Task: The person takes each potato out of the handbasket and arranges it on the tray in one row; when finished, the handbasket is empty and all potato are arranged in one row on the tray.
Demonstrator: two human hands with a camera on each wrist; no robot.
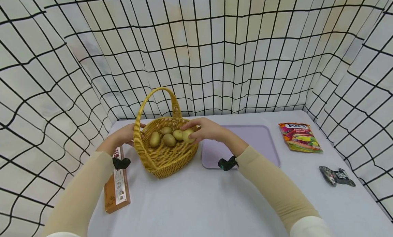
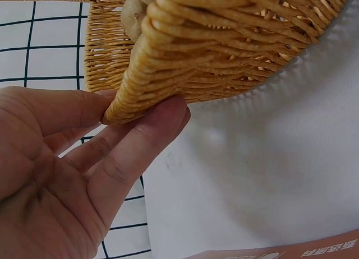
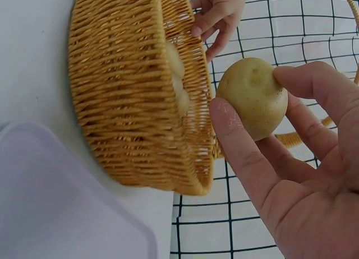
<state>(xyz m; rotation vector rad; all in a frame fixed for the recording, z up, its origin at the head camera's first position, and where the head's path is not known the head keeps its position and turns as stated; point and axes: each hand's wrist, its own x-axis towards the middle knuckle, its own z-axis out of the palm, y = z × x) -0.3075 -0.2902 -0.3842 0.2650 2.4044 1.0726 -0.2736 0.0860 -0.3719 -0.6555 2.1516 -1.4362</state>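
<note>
A heart-shaped yellow wicker basket (image 1: 167, 167) with a tall arched handle (image 1: 139, 117) stands on the table. Several potatoes (image 1: 169, 140) lie inside it. My left hand (image 1: 124, 135) pinches the basket's left rim; in the left wrist view the thumb is on one side of the woven wall (image 2: 185, 57) and the fingers (image 2: 148, 130) on the other. At the right side of the basket, my right hand (image 1: 208, 129) holds a pale potato (image 3: 252, 96) between thumb and fingertips, raised above the rim in the right wrist view.
A lilac tray (image 1: 245, 144) lies right of the basket. Farther right are a red candy bag (image 1: 300, 137) and a small dark silver packet (image 1: 337, 176). A brown-and-white box (image 1: 118, 185) lies under my left forearm. Black-lined netting (image 1: 215, 59) surrounds the table.
</note>
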